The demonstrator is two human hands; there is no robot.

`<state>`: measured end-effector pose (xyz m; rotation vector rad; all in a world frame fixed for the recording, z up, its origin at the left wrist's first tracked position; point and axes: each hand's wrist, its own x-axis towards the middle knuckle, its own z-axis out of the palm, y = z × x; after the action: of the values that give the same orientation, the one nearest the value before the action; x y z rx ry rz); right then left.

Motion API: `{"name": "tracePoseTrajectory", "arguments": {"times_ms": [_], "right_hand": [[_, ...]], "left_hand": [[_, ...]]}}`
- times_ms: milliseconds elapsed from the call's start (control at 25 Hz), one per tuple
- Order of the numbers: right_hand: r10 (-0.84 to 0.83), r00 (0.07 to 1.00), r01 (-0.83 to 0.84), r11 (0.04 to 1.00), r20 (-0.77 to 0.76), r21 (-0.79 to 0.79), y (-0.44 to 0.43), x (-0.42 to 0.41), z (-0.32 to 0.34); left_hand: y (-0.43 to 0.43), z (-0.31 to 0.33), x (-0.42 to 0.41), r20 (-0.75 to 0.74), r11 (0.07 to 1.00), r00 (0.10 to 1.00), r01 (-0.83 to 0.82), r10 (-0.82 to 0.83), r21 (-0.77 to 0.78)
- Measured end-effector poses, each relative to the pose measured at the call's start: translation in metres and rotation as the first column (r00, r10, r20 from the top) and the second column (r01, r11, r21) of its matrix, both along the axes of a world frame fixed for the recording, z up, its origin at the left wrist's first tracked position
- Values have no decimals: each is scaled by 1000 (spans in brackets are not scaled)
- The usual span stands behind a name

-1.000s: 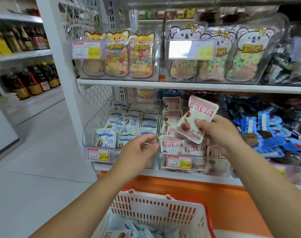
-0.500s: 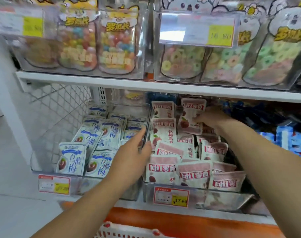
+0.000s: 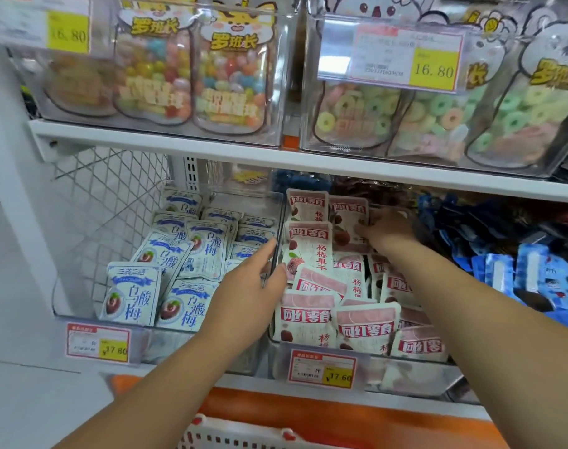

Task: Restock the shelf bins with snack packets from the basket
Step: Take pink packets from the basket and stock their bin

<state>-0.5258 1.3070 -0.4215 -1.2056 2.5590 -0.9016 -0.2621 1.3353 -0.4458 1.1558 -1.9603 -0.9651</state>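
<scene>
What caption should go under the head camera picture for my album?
The right hand holds a pink packet at the back of its clear bin; left hand rests on the bin's side wall.

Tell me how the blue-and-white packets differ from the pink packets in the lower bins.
The blue-and-white packets fill the left bin, the pink packets the middle bin. The first carry blue print, the second red. The right hand grips a pink one, no blue one. Both picture red fruit.

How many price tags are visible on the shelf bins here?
4: upper-left tag and upper-right tag on the top row; lower-left tag below blue-white packets; lower-right tag below pink packets. Others may be off-frame.
</scene>
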Motion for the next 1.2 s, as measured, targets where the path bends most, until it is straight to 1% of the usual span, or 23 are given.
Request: {"name": "tracePoseTrajectory", "arguments": {"times_ms": [160, 280, 320, 360, 400, 480, 520, 560, 600, 640, 680, 720, 760, 800, 840, 880, 920, 960, 1000, 1040, 1120, 1200], "right_hand": [[1, 1000, -2, 1000, 11, 14, 12, 9, 12], [28, 996, -27, 1000, -85, 9, 34, 22, 28], [43, 994, -49, 997, -102, -57, 44, 28, 33], [56, 997, -64, 984, -49, -164, 56, 36, 37], [81, 996, -67, 950, 36, -305, 70, 48, 39], [171, 982, -99, 838, 86, -537, 104, 87, 37], [257, 962, -151, 779, 90, -608, 120, 110, 31], [360, 929, -228, 736, 84, -637, 134, 136, 21], [462, 883, -319, 716, 79, -621, 148, 161, 6], [554, 828, -423, 718, 85, -552, 159, 184, -14], [620, 778, -529, 736, 104, -423, 168, 204, -42], [664, 736, -623, 742, 135, -248, 173, 221, -69], [678, 707, -684, 728, 200, -49, 175, 233, -99], [650, 696, -707, 695, 306, 131, 174, 244, -130], [576, 698, -704, 659, 426, 264, 172, 250, -162], [478, 704, -690, 636, 526, 346, 168, 255, -195], [350, 709, -652, 657, 612, 379, 165, 258, -225], [199, 686, -590, 714, 700, 376, 163, 261, -251], [66, 633, -527, 766, 771, 367, 161, 266, -271], [-13, 578, -482, 801, 816, 355, 159, 271, -287], [-86, 509, -428, 838, 857, 338, 152, 280, -310], [-137, 490, -381, 855, 861, 353, 142, 290, -321]], "left_hand": [[-2, -3, 1, -34, 1000, 999, 28, -28, 0], [-1, 0, 3, -80, 998, 997, -2, -2, -57], [4, 0, 8, -113, 995, 993, -26, 16, -95], [11, -2, 16, -152, 986, 988, -57, 33, -158], [21, -4, 28, -183, 964, 982, -98, 53, -247], [40, -15, 56, -169, 887, 982, -154, 87, -436], [46, -27, 69, -145, 856, 984, -159, 100, -491], [51, -40, 82, -111, 854, 987, -156, 115, -497], [54, -59, 96, -71, 870, 988, -155, 137, -468], [58, -81, 110, -14, 891, 986, -157, 167, -426], [64, -103, 126, 63, 919, 981, -149, 183, -364], [70, -124, 140, 156, 953, 970, -141, 187, -267], [76, -149, 156, 259, 985, 953, -133, 158, -113], [82, -174, 171, 365, 988, 927, -124, 84, 88], [88, -198, 183, 441, 948, 897, -129, -14, 291], [95, -220, 193, 474, 889, 875, -142, -93, 436], [100, -238, 200, 481, 836, 868, -172, -121, 521], [104, -251, 205, 481, 796, 871, -218, -103, 565], [106, -259, 208, 481, 769, 874, -263, -65, 583], [105, -267, 209, 477, 745, 878, -294, -37, 598], [101, -283, 211, 447, 707, 894, -300, -25, 641], [98, -299, 215, 430, 692, 901, -281, -48, 665]]}}
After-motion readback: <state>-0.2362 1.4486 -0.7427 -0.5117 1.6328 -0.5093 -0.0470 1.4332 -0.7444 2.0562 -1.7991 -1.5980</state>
